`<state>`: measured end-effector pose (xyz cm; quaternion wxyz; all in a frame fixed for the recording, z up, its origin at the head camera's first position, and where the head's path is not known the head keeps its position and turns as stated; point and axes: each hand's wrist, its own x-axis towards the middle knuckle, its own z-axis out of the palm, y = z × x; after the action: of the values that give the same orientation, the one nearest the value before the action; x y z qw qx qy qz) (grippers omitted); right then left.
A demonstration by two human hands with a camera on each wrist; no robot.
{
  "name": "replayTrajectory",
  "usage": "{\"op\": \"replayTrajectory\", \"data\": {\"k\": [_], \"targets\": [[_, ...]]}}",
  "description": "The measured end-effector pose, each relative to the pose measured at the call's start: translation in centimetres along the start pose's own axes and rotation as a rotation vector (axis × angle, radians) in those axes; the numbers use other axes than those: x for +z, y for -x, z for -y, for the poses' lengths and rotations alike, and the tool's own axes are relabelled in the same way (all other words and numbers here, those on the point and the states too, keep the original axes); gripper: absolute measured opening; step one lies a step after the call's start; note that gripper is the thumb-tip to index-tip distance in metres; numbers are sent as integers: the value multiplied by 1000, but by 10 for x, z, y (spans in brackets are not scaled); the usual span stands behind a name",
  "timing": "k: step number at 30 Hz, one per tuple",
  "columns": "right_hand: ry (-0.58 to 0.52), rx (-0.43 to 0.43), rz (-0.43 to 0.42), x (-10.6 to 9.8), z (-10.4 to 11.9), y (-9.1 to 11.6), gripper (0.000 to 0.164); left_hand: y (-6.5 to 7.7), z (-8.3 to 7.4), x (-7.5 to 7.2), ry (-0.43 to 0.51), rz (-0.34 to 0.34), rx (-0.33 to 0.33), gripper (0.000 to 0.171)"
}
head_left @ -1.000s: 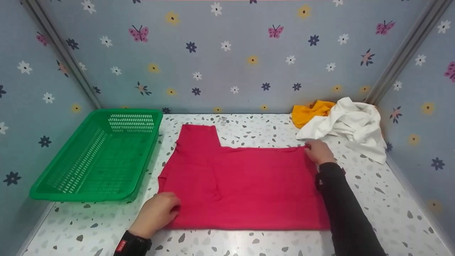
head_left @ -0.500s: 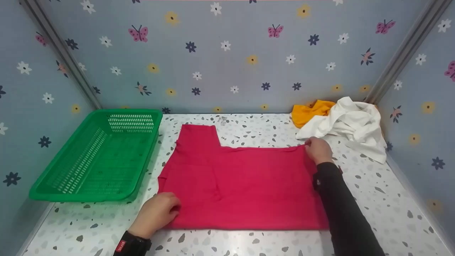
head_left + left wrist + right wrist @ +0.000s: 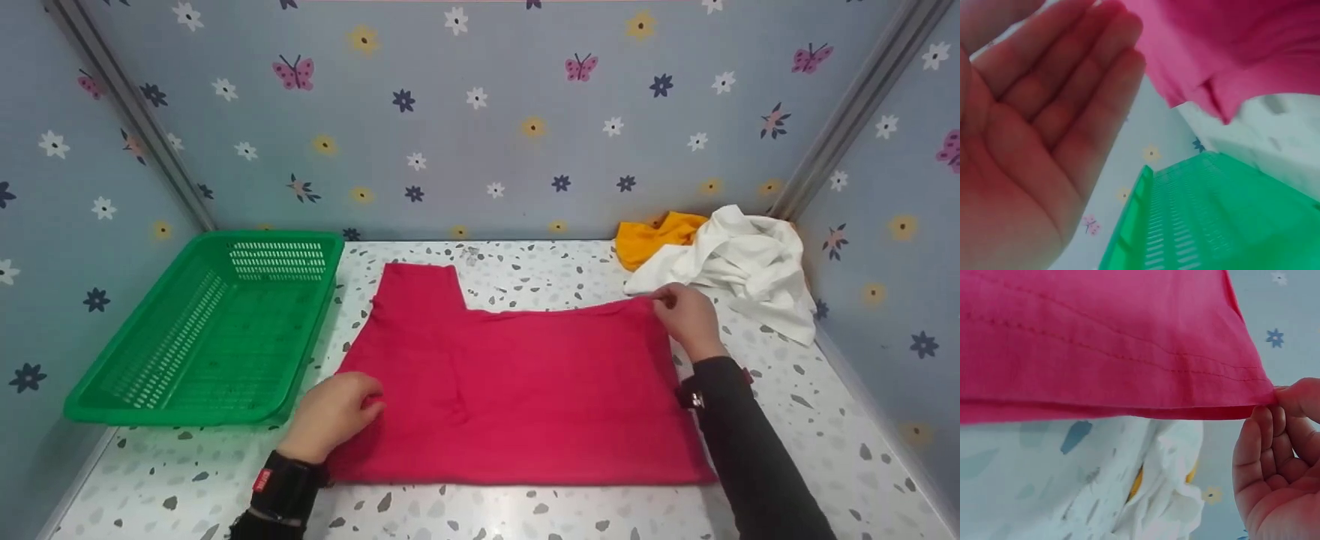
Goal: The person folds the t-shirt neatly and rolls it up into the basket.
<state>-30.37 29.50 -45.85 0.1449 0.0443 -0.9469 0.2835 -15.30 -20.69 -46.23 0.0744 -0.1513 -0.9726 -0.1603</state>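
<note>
Left hand: the left hand (image 3: 337, 412) is over the near left part of the red shirt (image 3: 540, 397); its fingers (image 3: 1081, 67) are released, straight and side by side in the left wrist view; whether the tips touch the cloth I cannot tell
Right hand: the right hand (image 3: 688, 319) grasps the far right corner of the shirt, pinched between thumb and fingers (image 3: 1248, 447)
Shirt: spread on the bench (image 3: 540, 514) between the two sets of fingers; its far edge slants toward the pinched corner; a short sleeve (image 3: 416, 289) juts out ahead of the left fingers, pointing away from the person
Hem: the hem (image 3: 1129, 363), with two rows of stitching, runs to the right fingers; its layers part slightly just beside them
Basket: the green basket (image 3: 172, 415) stands to the left of the left fingers and reaches farther back than they do
Cloths: the white cloth (image 3: 742, 262) lies crumpled just beyond the right fingers; the yellow cloth (image 3: 660, 238) is bunched beside it, farther back
Arms: the black sleeve (image 3: 750, 450) runs back from the right hand; a black band (image 3: 289, 487) circles the left wrist
Wall: the flowered wall (image 3: 465, 142) rises beyond both hands
</note>
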Motion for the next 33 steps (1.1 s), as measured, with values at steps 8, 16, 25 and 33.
{"op": "replayTrajectory", "data": {"k": [8,16,25,33], "targets": [[-68,-53,-17,-14,10,17,14,-56,17,-4,80,-17,-200,7],[-69,-125,-27,-25,18,35,21,-92,38,8,60,16,-364,18],[13,-180,-49,-33,20,53,10,-110,51,25,77,-77,-418,21],[-10,-250,-16,-40,15,72,7,-115,58,37,105,-71,-389,21]]}}
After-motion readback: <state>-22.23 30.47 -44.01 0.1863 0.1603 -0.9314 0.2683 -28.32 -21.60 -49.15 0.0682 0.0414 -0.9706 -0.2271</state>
